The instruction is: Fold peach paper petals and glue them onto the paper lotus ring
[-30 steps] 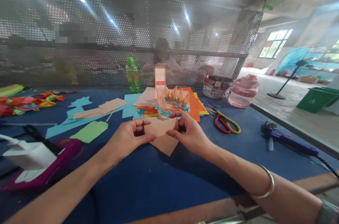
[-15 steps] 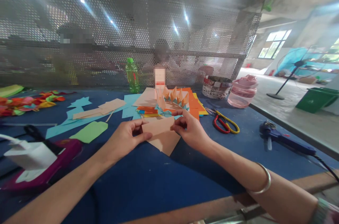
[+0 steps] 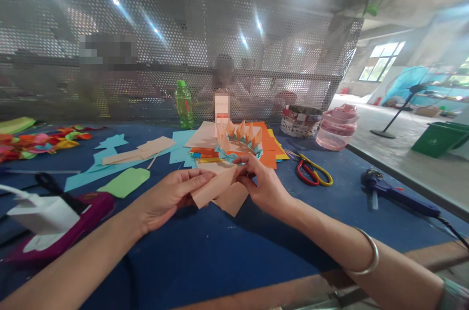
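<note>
Between my two hands is a sheet of tan paper [image 3: 213, 188], tilted and folded over near its left end. My left hand [image 3: 185, 190] pinches its left side, thumb on top and fingers partly hidden beneath. With thumb and fingers closed, my right hand [image 3: 262, 180] grips the upper right corner. Another tan paper piece [image 3: 234, 198] shows below the held part; whether it belongs to the same sheet I cannot tell. Just behind stands a ring of folded orange and light blue paper points [image 3: 242, 135], resting on stacked orange paper [image 3: 270, 146].
Scissors [image 3: 313, 171] and a glue gun [image 3: 399, 193] lie to the right. Behind them stand a pink container [image 3: 337, 129] and a round basket [image 3: 301, 122]. A green bottle [image 3: 183, 105] stands at the back. At left are green paper [image 3: 124, 183] and a purple power strip [image 3: 84, 219].
My left hand has turned over and moved slightly down, tilting the paper's left end towards me. The right hand keeps its grip at nearly the same spot.
</note>
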{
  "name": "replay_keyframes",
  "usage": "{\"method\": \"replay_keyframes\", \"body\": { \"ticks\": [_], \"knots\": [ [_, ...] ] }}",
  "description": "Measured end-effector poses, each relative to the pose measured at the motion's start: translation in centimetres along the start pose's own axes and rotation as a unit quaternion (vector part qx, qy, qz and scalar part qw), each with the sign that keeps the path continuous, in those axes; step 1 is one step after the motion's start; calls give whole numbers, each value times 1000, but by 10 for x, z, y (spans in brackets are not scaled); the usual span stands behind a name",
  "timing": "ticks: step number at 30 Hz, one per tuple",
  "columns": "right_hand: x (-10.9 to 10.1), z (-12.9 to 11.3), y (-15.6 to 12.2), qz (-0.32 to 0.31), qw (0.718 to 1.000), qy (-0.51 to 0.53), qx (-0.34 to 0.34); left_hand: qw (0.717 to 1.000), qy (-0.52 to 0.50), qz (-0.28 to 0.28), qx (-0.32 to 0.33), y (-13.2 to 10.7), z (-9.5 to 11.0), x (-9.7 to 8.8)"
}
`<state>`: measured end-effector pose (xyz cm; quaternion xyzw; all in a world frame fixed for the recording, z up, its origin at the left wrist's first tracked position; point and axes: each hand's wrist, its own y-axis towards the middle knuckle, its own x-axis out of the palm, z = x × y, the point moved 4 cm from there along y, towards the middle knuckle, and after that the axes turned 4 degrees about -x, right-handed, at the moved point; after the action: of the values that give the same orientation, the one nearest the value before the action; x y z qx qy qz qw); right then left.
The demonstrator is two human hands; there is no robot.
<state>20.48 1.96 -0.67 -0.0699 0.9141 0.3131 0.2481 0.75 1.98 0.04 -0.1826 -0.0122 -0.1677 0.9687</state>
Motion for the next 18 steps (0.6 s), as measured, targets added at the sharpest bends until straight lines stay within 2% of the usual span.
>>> {"method": "replay_keyframes", "body": {
  "ticks": [5, 12, 15, 18],
  "knots": [
    [0, -6, -1, -12, 1000, -5, -12, 999, 49, -20, 9, 1, -1, 2],
    [3, -10, -4, -32, 998, -29, -38, 991, 123, -11, 56, 3, -2, 2],
    [2, -23, -7, -26, 992, -76, -97, 986, 152, 5, 68, 5, -2, 3],
    [3, -43, -11, -36, 972, -136, -189, 975, 183, 19, 126, 8, -3, 5]
  ]
}}
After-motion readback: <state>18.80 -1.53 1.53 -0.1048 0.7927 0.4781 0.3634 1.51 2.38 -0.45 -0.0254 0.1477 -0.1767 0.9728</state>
